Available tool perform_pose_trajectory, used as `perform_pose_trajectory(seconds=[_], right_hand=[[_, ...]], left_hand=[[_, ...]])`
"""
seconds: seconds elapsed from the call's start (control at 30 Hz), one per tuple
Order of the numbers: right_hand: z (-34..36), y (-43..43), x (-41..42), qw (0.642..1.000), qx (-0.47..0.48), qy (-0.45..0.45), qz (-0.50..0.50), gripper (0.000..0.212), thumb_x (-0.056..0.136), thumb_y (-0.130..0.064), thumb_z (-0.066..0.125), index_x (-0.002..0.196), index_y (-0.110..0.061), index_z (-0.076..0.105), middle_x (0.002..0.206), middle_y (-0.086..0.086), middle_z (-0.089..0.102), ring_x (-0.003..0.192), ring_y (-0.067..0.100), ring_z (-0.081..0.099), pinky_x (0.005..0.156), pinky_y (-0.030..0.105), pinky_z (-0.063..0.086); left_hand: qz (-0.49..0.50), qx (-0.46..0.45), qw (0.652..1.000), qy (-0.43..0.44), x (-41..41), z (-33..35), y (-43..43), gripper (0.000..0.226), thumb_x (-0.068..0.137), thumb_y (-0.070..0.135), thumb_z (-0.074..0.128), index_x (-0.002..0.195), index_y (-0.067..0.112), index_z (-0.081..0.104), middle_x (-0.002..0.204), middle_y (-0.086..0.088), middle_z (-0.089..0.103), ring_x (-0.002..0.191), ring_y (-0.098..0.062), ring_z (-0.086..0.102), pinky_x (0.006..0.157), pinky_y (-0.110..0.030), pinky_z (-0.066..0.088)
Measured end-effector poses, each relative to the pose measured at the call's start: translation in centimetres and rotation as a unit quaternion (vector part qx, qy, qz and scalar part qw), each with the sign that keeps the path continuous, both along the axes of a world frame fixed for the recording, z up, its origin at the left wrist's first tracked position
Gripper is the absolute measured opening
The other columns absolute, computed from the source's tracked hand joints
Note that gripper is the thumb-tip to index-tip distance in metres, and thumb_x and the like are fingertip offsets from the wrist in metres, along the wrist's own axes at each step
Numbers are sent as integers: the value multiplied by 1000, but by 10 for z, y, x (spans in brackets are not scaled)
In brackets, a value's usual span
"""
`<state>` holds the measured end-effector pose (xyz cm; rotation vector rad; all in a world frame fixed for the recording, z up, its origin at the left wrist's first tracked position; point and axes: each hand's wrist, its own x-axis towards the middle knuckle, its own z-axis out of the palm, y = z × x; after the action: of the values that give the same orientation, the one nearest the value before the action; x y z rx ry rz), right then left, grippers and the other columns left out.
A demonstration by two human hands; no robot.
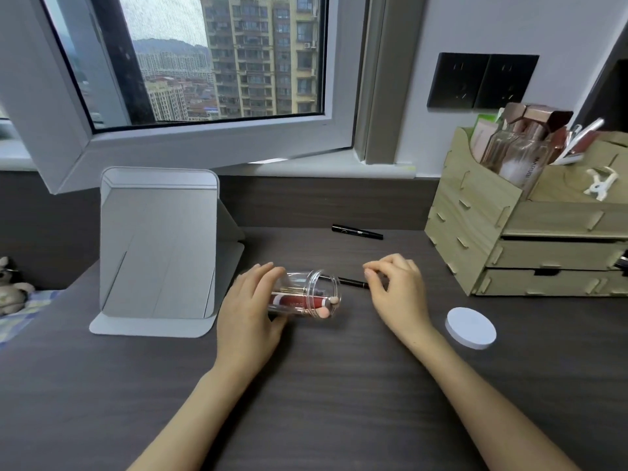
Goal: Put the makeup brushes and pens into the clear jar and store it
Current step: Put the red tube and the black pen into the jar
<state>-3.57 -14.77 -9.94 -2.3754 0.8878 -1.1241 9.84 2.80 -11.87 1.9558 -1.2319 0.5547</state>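
A clear jar (317, 283) lies on its side on the dark desk, mouth facing right. My left hand (249, 307) grips its base. Inside it are a red tube (299, 302) and small pink-tipped brushes (323, 312) poking out of the mouth. A thin black pen (351, 282) sticks out of the jar's mouth toward the right, and my right hand (394, 287) pinches its far end. Another black pen (356, 231) lies farther back on the desk. The jar's white round lid (470, 328) rests flat at the right.
A grey folding mirror stand (159, 246) sits left of the jar. A wooden drawer organiser (530, 232) holding cosmetics stands at the right. An open window sash (204, 141) hangs over the desk's back. A plush toy (10, 283) lies at the far left.
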Motion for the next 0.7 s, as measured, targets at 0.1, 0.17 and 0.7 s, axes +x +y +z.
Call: perform_pose_trajectory(seconds=[0.1, 0.17, 0.7], right_hand=[[-18, -22, 4, 976, -56, 205, -48, 26, 86, -32, 59, 105, -16, 68, 107, 7, 62, 100, 30, 48, 84, 35, 37], [-25, -28, 6, 967, -66, 243, -49, 26, 87, -35, 57, 104, -18, 68, 107, 7, 63, 101, 30, 47, 84, 35, 37], [43, 35, -76, 988, -110, -23, 104, 6, 78, -9, 62, 72, -9, 63, 67, 2, 59, 65, 20, 52, 61, 27, 39]], left_hand=[[5, -3, 1000, 5, 2, 0, 0, 74, 52, 6, 88, 115, 14, 52, 119, -11, 62, 110, -33, 55, 92, -34, 38], [6, -5, 1000, 8, 2, 0, 1, 75, 52, 7, 88, 116, 14, 51, 119, -12, 61, 110, -34, 55, 91, -34, 38], [25, -13, 999, 35, 1, 0, -3, 70, 53, 0, 85, 117, 10, 57, 122, -13, 60, 112, -36, 55, 91, -41, 44]])
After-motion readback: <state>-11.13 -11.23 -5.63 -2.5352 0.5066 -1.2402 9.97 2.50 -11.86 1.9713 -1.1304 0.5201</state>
